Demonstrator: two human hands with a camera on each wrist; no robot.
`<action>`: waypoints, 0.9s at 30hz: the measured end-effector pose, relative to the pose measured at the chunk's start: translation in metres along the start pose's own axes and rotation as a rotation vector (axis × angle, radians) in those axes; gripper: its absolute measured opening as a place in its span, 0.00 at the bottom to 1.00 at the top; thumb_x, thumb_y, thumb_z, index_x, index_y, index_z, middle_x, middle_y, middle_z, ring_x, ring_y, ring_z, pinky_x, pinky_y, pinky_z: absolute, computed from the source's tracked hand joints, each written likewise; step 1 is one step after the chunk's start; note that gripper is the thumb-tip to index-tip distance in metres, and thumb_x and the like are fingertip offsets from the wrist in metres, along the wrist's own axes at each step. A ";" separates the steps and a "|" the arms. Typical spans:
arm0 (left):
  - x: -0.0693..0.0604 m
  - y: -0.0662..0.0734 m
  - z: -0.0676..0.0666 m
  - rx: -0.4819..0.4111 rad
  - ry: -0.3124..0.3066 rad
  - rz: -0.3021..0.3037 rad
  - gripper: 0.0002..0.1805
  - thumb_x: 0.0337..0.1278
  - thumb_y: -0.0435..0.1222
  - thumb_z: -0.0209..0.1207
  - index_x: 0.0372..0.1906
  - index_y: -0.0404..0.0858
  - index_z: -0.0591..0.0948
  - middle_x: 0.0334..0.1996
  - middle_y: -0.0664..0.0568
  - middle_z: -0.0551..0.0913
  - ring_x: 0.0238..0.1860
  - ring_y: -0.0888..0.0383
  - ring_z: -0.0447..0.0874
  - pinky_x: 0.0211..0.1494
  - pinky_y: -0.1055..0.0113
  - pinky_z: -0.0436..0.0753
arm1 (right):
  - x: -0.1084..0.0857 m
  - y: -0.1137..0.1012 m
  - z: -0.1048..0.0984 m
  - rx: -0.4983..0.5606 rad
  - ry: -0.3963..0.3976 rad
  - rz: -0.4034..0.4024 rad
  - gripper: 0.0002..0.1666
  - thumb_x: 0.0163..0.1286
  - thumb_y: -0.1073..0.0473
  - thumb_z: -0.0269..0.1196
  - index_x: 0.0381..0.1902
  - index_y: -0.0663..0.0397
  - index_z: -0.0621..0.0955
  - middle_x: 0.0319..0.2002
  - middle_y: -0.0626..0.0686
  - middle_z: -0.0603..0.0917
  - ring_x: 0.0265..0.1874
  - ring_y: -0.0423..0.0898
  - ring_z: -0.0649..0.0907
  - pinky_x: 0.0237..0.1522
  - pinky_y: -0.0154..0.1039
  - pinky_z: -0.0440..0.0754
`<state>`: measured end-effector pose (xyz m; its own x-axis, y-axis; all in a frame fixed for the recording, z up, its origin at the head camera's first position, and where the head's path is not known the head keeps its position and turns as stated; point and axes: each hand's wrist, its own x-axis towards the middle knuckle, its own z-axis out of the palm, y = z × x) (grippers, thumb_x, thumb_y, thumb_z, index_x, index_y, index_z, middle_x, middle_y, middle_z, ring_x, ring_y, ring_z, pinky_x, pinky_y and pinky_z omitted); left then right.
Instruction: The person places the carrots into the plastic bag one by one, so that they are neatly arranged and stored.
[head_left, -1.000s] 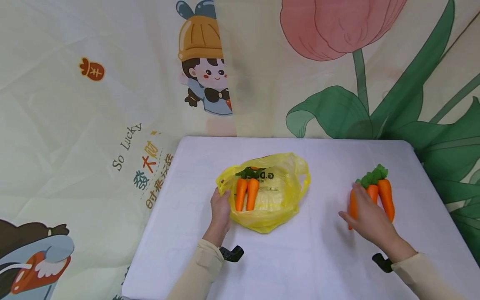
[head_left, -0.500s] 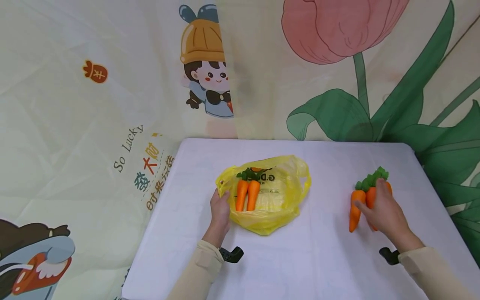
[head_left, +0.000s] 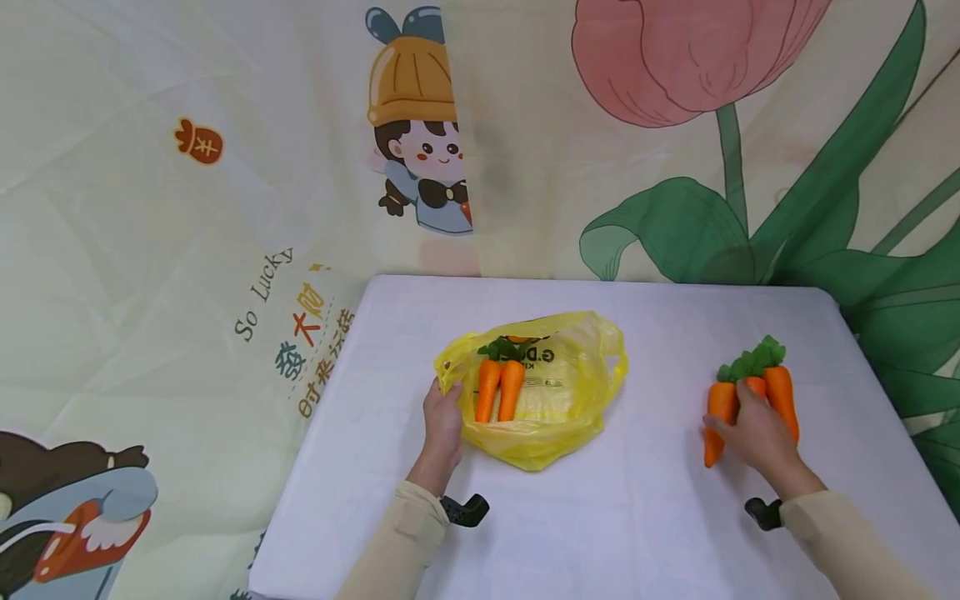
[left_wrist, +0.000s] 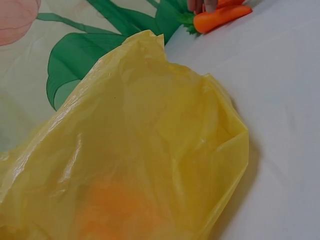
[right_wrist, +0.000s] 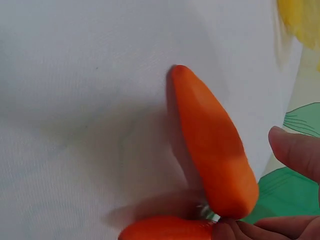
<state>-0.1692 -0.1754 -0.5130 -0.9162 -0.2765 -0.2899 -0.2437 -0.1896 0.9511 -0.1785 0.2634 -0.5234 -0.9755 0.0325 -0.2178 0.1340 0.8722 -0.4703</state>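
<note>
My left hand (head_left: 444, 423) grips the left rim of a yellow plastic bag (head_left: 558, 442). Two orange toy carrots (head_left: 512, 390) with green tops lie in its mouth; more orange shows faintly through the plastic (left_wrist: 115, 205) in the left wrist view. On the right, my right hand (head_left: 763, 433) reaches over three more carrots lying side by side. Its fingers come down between the left carrot (head_left: 722, 408) and the mostly hidden middle carrot (head_left: 756, 385). In the right wrist view the thumb stands apart from the nearest carrot (right_wrist: 215, 145), while fingertips touch its top end.
The right carrot (head_left: 782, 396) lies beyond my right hand. A white cloth covers the table (head_left: 630, 517), whose far edge meets a patterned backdrop (head_left: 517, 167). Each wrist wears a black camera mount (head_left: 465, 510).
My right hand went right over the middle and right carrots, then came back left and lower, with its fingers between the left and middle carrots. The left hand keeps its hold on the bag.
</note>
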 end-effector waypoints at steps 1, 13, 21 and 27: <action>0.000 0.000 0.000 0.001 0.001 -0.001 0.27 0.80 0.36 0.41 0.79 0.40 0.58 0.76 0.52 0.62 0.76 0.54 0.57 0.78 0.54 0.56 | 0.001 0.001 0.002 -0.006 -0.003 0.001 0.57 0.68 0.52 0.68 0.74 0.82 0.48 0.65 0.81 0.63 0.52 0.72 0.72 0.58 0.70 0.73; 0.001 -0.004 0.001 -0.009 -0.019 0.002 0.27 0.80 0.37 0.41 0.79 0.41 0.58 0.76 0.53 0.61 0.76 0.55 0.56 0.79 0.55 0.56 | 0.009 0.003 0.028 0.017 0.020 0.036 0.48 0.67 0.61 0.68 0.73 0.79 0.56 0.64 0.78 0.67 0.56 0.72 0.70 0.61 0.70 0.70; 0.000 -0.003 0.002 -0.001 -0.023 0.026 0.27 0.80 0.36 0.40 0.78 0.40 0.58 0.75 0.53 0.63 0.75 0.55 0.58 0.78 0.56 0.56 | -0.002 -0.013 0.031 0.039 -0.020 0.000 0.46 0.65 0.63 0.70 0.73 0.75 0.61 0.63 0.75 0.70 0.56 0.70 0.71 0.62 0.69 0.71; 0.000 -0.004 0.002 0.005 -0.023 0.031 0.27 0.80 0.36 0.41 0.78 0.41 0.59 0.75 0.53 0.63 0.75 0.55 0.58 0.79 0.55 0.56 | -0.011 -0.027 0.031 0.144 -0.118 0.000 0.45 0.67 0.60 0.68 0.75 0.67 0.61 0.67 0.71 0.69 0.59 0.67 0.72 0.61 0.66 0.74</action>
<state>-0.1687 -0.1730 -0.5167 -0.9304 -0.2603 -0.2579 -0.2166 -0.1770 0.9601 -0.1657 0.2246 -0.5351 -0.9493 -0.0320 -0.3128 0.1662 0.7934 -0.5856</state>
